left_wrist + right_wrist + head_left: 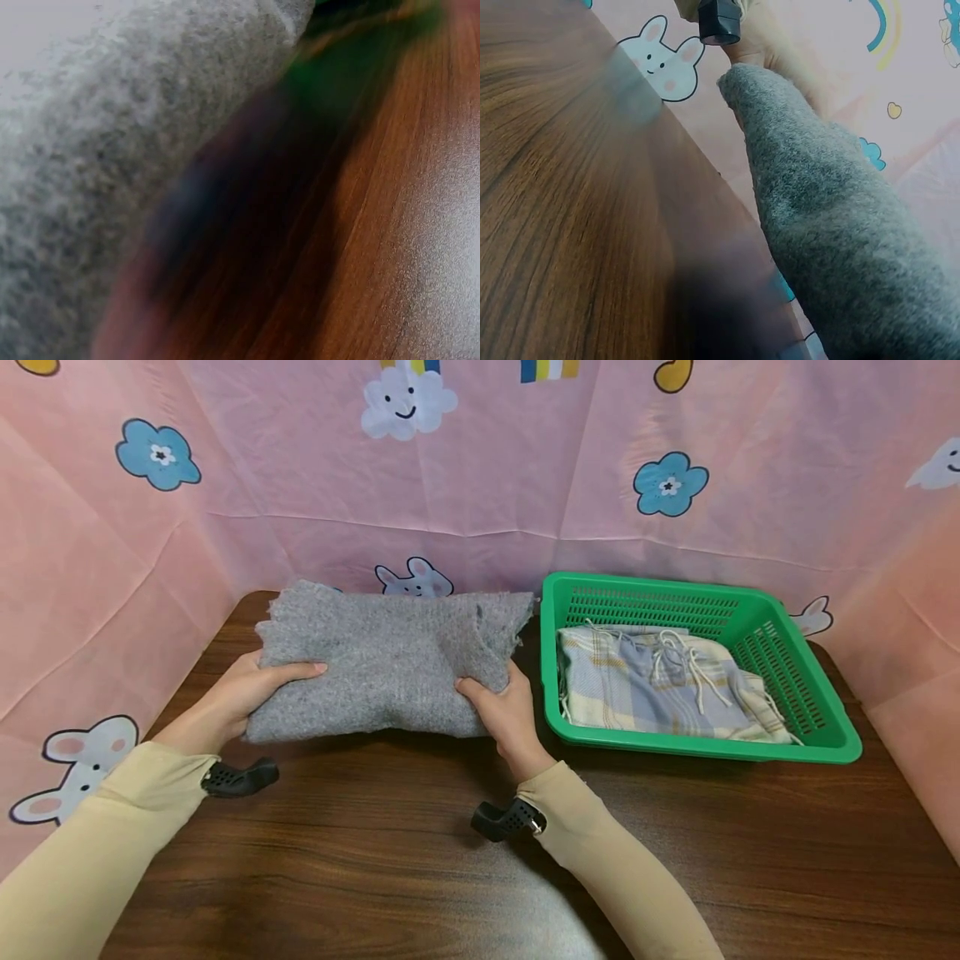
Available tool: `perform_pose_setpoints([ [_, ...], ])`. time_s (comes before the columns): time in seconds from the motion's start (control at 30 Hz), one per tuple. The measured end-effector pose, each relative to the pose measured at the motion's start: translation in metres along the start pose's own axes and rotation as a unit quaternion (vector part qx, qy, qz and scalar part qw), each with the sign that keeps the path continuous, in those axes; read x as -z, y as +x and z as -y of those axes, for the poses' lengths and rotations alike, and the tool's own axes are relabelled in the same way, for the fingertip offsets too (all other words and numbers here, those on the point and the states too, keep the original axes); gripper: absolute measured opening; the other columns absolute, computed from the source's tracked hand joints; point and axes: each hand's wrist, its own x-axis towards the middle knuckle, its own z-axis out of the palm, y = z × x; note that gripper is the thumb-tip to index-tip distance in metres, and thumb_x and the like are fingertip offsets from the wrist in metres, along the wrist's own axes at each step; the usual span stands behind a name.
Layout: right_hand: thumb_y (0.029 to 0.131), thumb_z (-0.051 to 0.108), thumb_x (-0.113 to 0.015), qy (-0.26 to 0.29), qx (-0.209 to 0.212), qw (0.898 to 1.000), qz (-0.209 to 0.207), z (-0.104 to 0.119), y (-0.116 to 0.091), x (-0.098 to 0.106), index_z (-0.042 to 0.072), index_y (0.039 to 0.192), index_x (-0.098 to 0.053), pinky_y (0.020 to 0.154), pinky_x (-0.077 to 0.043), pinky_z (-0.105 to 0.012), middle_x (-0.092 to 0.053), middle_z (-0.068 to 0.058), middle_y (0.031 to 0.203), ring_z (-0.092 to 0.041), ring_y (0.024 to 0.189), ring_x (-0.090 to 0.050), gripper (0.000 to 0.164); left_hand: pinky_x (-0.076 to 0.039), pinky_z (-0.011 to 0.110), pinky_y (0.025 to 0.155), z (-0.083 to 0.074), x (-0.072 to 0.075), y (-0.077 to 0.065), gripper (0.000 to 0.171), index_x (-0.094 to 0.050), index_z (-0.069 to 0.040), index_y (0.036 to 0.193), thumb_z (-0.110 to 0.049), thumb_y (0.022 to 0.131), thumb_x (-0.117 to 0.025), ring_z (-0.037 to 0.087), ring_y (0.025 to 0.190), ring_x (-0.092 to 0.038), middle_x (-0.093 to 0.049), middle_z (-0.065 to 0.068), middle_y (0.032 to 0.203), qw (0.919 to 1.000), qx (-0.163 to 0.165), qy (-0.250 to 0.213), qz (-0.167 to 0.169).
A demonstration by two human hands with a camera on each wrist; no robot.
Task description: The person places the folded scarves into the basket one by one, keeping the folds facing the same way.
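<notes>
A folded grey fuzzy woollen cloth (pixel 382 652) is held up by both hands above the table, with frayed ends at its left and right. The left hand (pixel 243 693) grips its left end, thumb lying on top and the other fingers hidden beneath. At the lower right part, the right hand (pixel 506 710) pinches the cloth with its thumb on the near face. In the right wrist view the grey cloth (pixel 832 217) stretches toward the left hand (pixel 769 49), clear of the wood. The left wrist view shows the cloth (pixel 112 150) close up and blurred.
A green plastic basket (pixel 701 747) stands on the right of the dark wooden table (pixel 360 877). Inside it lies a folded plaid cloth (pixel 637 685) with fringe cords. A pink printed curtain (pixel 495 460) hangs round the back and sides. Each wrist carries a black mount (pixel 240 778).
</notes>
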Motion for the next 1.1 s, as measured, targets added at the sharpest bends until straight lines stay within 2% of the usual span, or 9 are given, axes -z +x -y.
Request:
perform_pose_setpoints([
  [0.13,0.079,0.009,-0.071,0.001,0.001,1.0,-0.003,0.004,-0.001,0.0,0.008,0.125,-0.058,0.093,-0.049,-0.043,-0.061,-0.011,0.123,-0.027,0.11,-0.059,0.048,-0.056,0.032,0.071,-0.003,0.0,-0.004,0.043,-0.045,-0.029,0.124,-0.041,0.088,-0.068,0.008,0.082,-0.066,-0.064,-0.017,0.094,0.9999,-0.007,0.002,-0.009],
  [0.47,0.08,0.008,-0.071,0.013,0.014,1.0,0.005,0.011,-0.004,0.002,0.008,0.126,-0.057,0.095,-0.048,-0.043,-0.061,-0.011,0.124,-0.027,0.111,-0.058,0.048,-0.057,0.033,0.07,-0.009,0.0,-0.012,0.039,-0.046,-0.029,0.121,-0.036,0.089,-0.068,0.009,0.082,-0.067,-0.064,-0.016,0.094,0.9996,-0.023,-0.008,-0.016],
  [0.6,0.08,0.008,-0.07,0.013,0.021,1.0,0.009,0.015,-0.005,0.004,0.008,0.127,-0.056,0.094,-0.049,-0.043,-0.06,-0.011,0.125,-0.027,0.111,-0.059,0.049,-0.057,0.032,0.068,-0.013,0.001,-0.014,0.036,-0.048,-0.03,0.118,-0.038,0.089,-0.068,0.008,0.079,-0.066,-0.065,-0.017,0.091,0.9992,-0.03,0.008,-0.024],
  [0.73,0.081,0.009,-0.07,0.015,0.026,0.999,0.014,0.019,-0.005,0.005,0.007,0.128,-0.055,0.094,-0.049,-0.043,-0.06,-0.012,0.125,-0.028,0.112,-0.058,0.049,-0.056,0.031,0.068,-0.015,0.0,-0.016,0.036,-0.047,-0.031,0.118,-0.037,0.089,-0.067,0.007,0.079,-0.066,-0.064,-0.018,0.092,0.9988,-0.036,0.014,-0.031],
  [0.9,0.082,0.009,-0.07,0.014,0.024,0.999,0.018,0.024,-0.005,0.009,0.008,0.13,-0.054,0.094,-0.049,-0.042,-0.059,-0.012,0.126,-0.028,0.112,-0.059,0.051,-0.057,0.032,0.068,-0.019,-0.002,-0.018,0.037,-0.046,-0.031,0.12,-0.036,0.09,-0.067,0.008,0.079,-0.067,-0.064,-0.019,0.093,0.9989,-0.036,-0.009,-0.027],
  [1.1,0.084,0.009,-0.069,0.013,0.016,0.999,0.025,0.03,-0.007,0.015,0.011,0.135,-0.05,0.094,-0.049,-0.041,-0.057,-0.011,0.129,-0.028,0.114,-0.058,0.054,-0.057,0.031,0.069,-0.023,-0.007,-0.021,0.042,-0.045,-0.029,0.123,-0.036,0.089,-0.068,0.007,0.082,-0.067,-0.061,-0.017,0.099,0.9983,-0.042,-0.015,-0.037],
])
